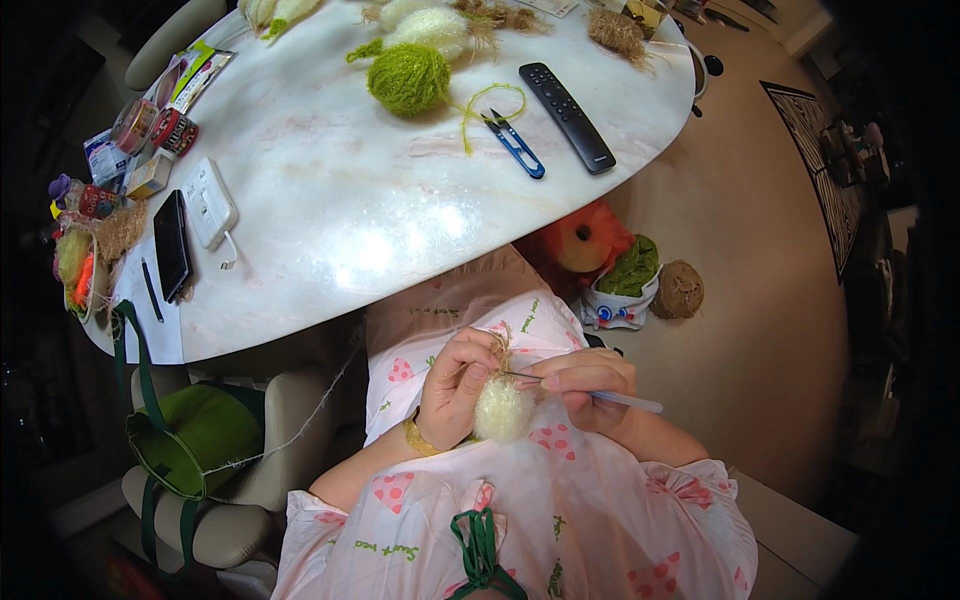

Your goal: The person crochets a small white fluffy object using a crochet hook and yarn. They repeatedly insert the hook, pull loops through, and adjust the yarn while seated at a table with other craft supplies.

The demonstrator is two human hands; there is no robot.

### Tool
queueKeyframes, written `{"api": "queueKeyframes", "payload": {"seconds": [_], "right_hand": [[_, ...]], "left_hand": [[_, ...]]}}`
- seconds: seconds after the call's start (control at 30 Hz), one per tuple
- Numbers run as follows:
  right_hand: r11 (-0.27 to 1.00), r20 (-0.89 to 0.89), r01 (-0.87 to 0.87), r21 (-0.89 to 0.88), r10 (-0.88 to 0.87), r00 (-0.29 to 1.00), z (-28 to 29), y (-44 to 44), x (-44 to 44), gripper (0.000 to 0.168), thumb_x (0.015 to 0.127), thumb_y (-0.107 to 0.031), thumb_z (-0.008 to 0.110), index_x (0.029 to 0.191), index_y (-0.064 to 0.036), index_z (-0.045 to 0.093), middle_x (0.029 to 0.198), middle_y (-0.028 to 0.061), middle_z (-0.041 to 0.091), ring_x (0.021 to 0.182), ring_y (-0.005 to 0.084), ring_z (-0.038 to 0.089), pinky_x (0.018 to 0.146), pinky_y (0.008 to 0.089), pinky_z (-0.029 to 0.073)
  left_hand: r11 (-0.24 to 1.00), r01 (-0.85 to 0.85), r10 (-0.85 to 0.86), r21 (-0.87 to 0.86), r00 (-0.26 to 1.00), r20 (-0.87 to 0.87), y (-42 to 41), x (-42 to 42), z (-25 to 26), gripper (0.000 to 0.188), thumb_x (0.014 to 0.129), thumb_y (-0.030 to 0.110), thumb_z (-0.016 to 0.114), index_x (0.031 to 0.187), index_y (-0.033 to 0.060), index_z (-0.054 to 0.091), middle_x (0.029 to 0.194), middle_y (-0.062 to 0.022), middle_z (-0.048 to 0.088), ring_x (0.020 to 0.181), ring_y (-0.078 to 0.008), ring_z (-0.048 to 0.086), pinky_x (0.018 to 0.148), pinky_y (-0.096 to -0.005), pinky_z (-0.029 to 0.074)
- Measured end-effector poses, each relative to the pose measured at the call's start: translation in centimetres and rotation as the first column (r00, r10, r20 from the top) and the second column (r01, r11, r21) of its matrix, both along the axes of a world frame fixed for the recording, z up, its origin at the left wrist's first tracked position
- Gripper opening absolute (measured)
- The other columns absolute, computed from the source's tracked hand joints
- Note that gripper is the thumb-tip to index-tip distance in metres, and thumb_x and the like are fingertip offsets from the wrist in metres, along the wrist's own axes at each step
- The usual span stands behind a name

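Above my lap, my left hand point(459, 379) pinches the brown fuzzy yarn point(501, 346) at the top of a round cream crocheted piece point(504, 409). My right hand point(592, 381) grips a crochet hook point(624, 400) with a pale handle; its metal shaft points left, and its tip is at the brown yarn by my left fingers. The cream piece hangs just below the hook, between both hands. On the table lie a green ball of fuzzy yarn point(409, 79) with a loose strand, and blue thread snips point(514, 144) beside it.
A black remote control point(568, 118), a smartphone point(172, 246), a white power bank point(208, 201) and a pen point(152, 290) lie on the marble table point(315, 180). A green felt bag point(196, 439) rests on the chair at left. A brown yarn ball point(678, 289) sits beneath the table's right side.
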State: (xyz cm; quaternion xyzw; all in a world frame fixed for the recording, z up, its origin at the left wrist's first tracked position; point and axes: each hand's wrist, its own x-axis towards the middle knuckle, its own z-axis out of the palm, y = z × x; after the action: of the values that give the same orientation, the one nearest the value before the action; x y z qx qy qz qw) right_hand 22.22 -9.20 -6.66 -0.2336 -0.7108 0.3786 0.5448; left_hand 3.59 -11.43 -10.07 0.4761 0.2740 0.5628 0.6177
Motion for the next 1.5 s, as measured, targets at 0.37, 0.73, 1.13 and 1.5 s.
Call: {"api": "queueKeyframes", "payload": {"seconds": [0.37, 0.73, 1.13, 1.5], "right_hand": [[0.998, 0.071, -0.001, 0.069, -0.004, 0.997, 0.0, 0.3, 0.0, 0.023, 0.094, -0.028, 0.055, 0.095, -0.005, 0.059, 0.082, 0.0154, 0.069, 0.069, 0.0247, 0.069, 0.059, 0.0312, 0.055], [0.969, 0.222, -0.113, 0.221, 0.063, 0.973, -0.7, 0.8, 0.5, 0.026, 0.072, -0.005, 0.072, 0.098, -0.004, 0.067, 0.098, 0.0173, 0.067, 0.074, 0.0256, 0.068, 0.062, 0.0305, 0.055], [0.995, 0.021, -0.094, -0.029, 0.095, 0.995, -1.6, 0.6, -0.8, 0.017, 0.083, -0.006, 0.066, 0.099, -0.002, 0.066, 0.096, 0.0181, 0.068, 0.079, 0.0265, 0.068, 0.067, 0.0317, 0.055], [0.946, 0.37, -0.103, 0.307, -0.019, 0.929, 0.9, 1.0, -0.2, 0.023, 0.072, -0.009, 0.069, 0.093, -0.002, 0.064, 0.093, 0.0147, 0.065, 0.08, 0.0252, 0.067, 0.066, 0.0318, 0.055]], "left_hand": [[1.0, 0.019, -0.019, 0.002, 1.0, -0.013, -0.1, -0.1, -0.3, 0.01, 0.099, 0.012, 0.044, 0.1, 0.0046, 0.05, 0.101, -0.0083, 0.046, 0.09, -0.0153, 0.046, 0.086, -0.0273, 0.038], [0.996, -0.032, 0.033, -0.086, 0.999, 0.01, -0.1, 0.1, 0.2, 0.011, 0.099, 0.015, 0.044, 0.099, 0.0046, 0.046, 0.103, -0.0104, 0.048, 0.087, -0.0138, 0.047, 0.081, -0.0274, 0.039], [0.989, -0.022, 0.033, -0.148, 0.997, 0.075, -0.2, 0.0, -0.3, 0.015, 0.101, 0.017, 0.04, 0.098, 0.0031, 0.046, 0.102, -0.0103, 0.05, 0.091, -0.0146, 0.049, 0.086, -0.0282, 0.039], [0.986, -0.042, 0.049, -0.163, 0.998, 0.041, -0.2, 0.3, -0.4, 0.024, 0.102, 0.019, 0.037, 0.095, 0.0, 0.051, 0.101, -0.0089, 0.052, 0.094, -0.014, 0.051, 0.088, -0.0275, 0.04]]}}
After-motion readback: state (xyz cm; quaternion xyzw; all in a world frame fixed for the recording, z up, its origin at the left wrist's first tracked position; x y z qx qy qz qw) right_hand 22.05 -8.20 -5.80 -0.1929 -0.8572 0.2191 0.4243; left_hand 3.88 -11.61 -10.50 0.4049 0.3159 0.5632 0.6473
